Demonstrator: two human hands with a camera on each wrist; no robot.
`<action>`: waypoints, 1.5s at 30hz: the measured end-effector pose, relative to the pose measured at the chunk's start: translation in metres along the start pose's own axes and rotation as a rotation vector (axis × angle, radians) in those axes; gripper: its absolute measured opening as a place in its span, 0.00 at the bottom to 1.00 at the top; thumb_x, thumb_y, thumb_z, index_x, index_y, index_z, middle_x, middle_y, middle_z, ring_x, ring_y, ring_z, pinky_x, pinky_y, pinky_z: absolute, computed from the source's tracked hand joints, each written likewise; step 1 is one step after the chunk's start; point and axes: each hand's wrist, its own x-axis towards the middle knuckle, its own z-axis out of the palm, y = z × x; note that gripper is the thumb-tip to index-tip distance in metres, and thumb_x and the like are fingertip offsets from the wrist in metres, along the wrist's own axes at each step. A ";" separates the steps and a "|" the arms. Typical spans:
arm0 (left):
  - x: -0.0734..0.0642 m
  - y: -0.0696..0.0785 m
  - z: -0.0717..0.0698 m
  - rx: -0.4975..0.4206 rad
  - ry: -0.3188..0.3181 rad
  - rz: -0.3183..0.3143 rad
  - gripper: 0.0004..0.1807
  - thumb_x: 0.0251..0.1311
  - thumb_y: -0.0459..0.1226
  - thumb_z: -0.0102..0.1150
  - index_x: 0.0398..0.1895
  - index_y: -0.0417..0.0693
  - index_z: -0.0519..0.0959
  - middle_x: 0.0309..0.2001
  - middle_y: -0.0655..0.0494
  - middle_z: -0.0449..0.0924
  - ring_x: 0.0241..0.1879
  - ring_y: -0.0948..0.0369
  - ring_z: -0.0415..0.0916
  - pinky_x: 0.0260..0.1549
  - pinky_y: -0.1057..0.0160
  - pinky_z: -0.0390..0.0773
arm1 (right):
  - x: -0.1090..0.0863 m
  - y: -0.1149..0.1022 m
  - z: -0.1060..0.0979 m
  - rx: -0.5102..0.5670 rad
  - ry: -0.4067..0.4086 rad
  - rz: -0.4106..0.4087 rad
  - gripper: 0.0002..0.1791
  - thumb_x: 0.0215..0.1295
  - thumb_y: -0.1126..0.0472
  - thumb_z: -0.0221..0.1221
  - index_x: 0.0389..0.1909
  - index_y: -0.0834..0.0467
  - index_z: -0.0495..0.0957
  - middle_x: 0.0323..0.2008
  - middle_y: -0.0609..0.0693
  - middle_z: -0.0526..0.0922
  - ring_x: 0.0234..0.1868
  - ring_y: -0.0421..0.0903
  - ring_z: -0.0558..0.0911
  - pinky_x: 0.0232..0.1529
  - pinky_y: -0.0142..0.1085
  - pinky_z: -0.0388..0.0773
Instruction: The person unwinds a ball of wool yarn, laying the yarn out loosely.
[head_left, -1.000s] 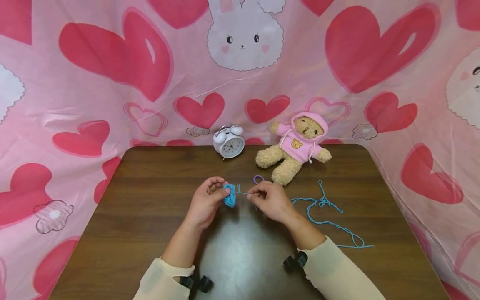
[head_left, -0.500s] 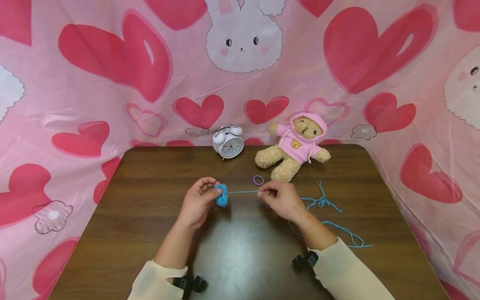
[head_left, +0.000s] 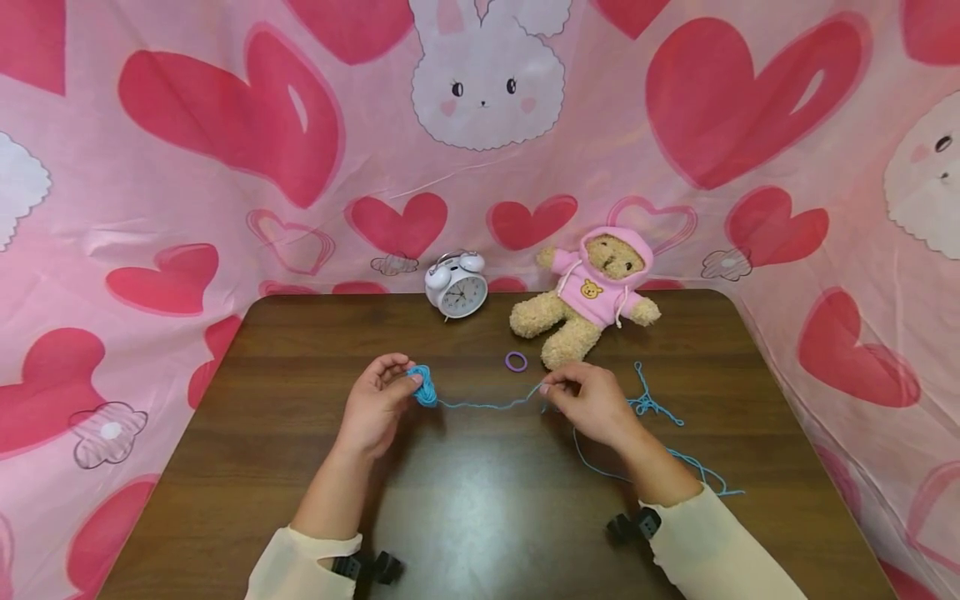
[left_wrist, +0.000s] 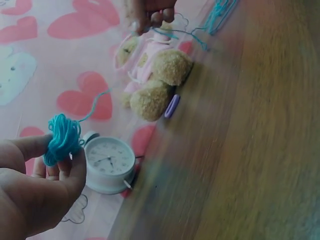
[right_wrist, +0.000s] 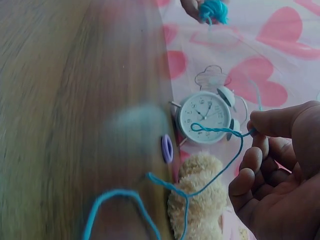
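A small bundle of blue yarn is pinched between the thumb and fingers of my left hand, held above the table left of centre. From it a single strand sags across to my right hand, whose thumb and forefinger pinch it. Seen from the right wrist, a short twisted loop of yarn sticks out from those fingertips, and more yarn hangs below. The left wrist view shows the yarn bundle wound in many turns. Loose blue yarn lies tangled on the table to the right, partly hidden behind my right hand and forearm.
A purple ring lies on the brown table between and beyond my hands. At the back edge stand a white alarm clock and a teddy bear in a pink hoodie. Behind them hangs a pink heart-patterned cloth.
My hands have moved apart, the left one leftward with the yarn bundle, the right one rightward. The strand between them has grown longer and now sags. The purple ring is fully uncovered.
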 end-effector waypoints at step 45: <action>-0.001 0.019 -0.061 -0.005 0.179 0.029 0.17 0.68 0.25 0.62 0.55 0.43 0.69 0.47 0.55 0.73 0.43 0.63 0.77 0.46 0.67 0.82 | -0.039 0.056 -0.085 -0.209 0.143 0.135 0.06 0.67 0.56 0.69 0.38 0.55 0.88 0.32 0.47 0.87 0.29 0.41 0.77 0.29 0.32 0.72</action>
